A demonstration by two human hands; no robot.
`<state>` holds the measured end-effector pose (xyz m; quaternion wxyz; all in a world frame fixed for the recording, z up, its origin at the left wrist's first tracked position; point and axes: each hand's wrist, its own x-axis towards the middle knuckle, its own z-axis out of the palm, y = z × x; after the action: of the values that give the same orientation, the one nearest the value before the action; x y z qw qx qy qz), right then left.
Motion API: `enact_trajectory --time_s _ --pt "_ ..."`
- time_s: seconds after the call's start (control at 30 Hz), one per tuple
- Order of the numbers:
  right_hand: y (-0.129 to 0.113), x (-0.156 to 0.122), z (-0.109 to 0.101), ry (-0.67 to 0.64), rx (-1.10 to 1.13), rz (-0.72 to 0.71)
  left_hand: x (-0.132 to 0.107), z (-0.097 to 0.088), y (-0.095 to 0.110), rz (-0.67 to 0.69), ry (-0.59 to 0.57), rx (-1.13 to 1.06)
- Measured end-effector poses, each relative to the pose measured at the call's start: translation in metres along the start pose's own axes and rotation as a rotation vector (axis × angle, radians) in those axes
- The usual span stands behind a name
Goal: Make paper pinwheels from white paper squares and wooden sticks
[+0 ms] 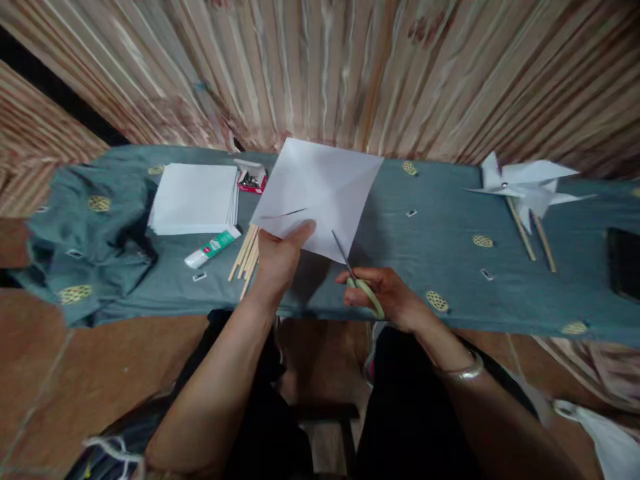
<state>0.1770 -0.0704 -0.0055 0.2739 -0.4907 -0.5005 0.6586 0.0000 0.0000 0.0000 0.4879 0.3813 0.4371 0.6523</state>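
A square white sheet of paper (327, 180) with diagonal creases is held up over the cloth by my left hand (280, 257), its thumb on top near the lower edge. One slit runs inward from the sheet's left corner. My right hand (385, 293) grips a pair of scissors (367, 290) with pale green handles. Their blades lie at the sheet's lower corner and point toward its middle. Under the left side of the sheet, partly hidden, are several thin wooden sticks (245, 257).
A stack of white paper (195, 199), a glue tube (213, 247) and a small red box of metal pins (251, 179) lie at left. Paper pinwheels (533, 187) on sticks and a dark object (623, 263) are at right. A corrugated wall (320, 73) stands behind the green cloth (435, 220).
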Motion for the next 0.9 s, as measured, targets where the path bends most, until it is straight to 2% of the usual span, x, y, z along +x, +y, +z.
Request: enact_trajectory --time_s 0.7,0.9 --pt "-0.0048 0.0046 0.0074 0.087 0.209 0.169 0.0015 -0.0065 -0.0034 0.009 0.001 0.021" --pt "-0.0087 0.0049 0.0079 0.099 0.186 0.139 -0.002 -0.0023 -0.0029 -0.02 -0.014 0.049"
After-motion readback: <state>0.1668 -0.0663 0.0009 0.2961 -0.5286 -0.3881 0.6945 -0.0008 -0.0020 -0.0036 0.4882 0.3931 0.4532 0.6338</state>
